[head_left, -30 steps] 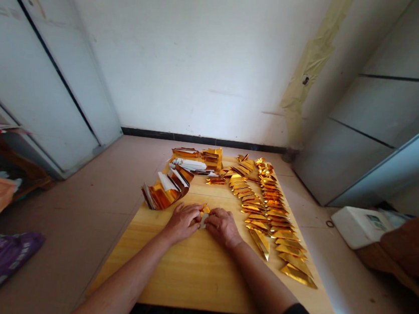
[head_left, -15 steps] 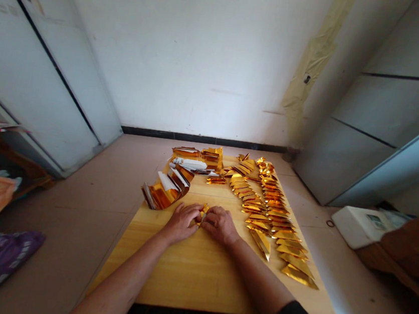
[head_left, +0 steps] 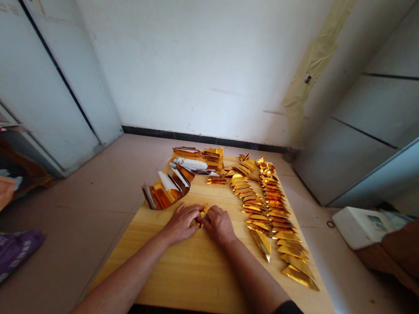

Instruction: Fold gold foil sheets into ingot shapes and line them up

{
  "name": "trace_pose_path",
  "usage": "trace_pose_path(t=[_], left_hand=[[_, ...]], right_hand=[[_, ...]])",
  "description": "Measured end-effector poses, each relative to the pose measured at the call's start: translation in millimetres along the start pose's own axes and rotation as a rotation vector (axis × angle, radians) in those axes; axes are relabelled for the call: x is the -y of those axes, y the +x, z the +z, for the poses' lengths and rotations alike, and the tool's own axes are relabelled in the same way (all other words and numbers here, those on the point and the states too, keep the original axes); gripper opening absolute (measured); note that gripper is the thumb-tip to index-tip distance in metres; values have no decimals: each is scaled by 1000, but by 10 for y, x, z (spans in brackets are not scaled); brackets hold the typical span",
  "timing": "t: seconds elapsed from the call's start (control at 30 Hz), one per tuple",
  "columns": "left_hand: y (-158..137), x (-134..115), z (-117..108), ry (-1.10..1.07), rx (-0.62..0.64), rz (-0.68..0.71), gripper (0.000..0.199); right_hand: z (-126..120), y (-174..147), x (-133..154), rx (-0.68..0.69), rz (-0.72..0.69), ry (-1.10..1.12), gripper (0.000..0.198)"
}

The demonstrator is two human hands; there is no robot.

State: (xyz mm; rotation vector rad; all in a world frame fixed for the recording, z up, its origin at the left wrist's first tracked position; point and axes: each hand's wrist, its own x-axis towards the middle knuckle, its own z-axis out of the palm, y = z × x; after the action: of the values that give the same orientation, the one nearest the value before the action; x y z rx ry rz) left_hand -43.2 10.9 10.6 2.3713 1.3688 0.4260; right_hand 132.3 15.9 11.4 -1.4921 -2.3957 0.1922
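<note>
left hand (head_left: 182, 223) and right hand (head_left: 220, 226) hold gold paper (head_left: 205, 210).

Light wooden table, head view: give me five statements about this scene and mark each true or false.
The left hand and right hand both touch one small gold foil piece. True.
Rows of folded gold foil pieces line the table's left side. False: the gold foil rows are on the right of the light wooden table.
A fanned stack of gold-and-white paper sheets lies beyond the left hand. True.
Green tape runs up the wall. False: the wide tape strip is yellowish.
A purple plastic bag lies left of the table. True.
</note>
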Motion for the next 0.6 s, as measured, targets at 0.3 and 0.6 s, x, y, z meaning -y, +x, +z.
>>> trace_pose_path(t=[0.3,0.6], left_hand=[[-5,18,14,1,23,8,31],[-2,21,-9,15,41,31,22]], right_hand=[[42,4,24,-8,22,-26,20],[87,6,-42,-58,6,96,23]])
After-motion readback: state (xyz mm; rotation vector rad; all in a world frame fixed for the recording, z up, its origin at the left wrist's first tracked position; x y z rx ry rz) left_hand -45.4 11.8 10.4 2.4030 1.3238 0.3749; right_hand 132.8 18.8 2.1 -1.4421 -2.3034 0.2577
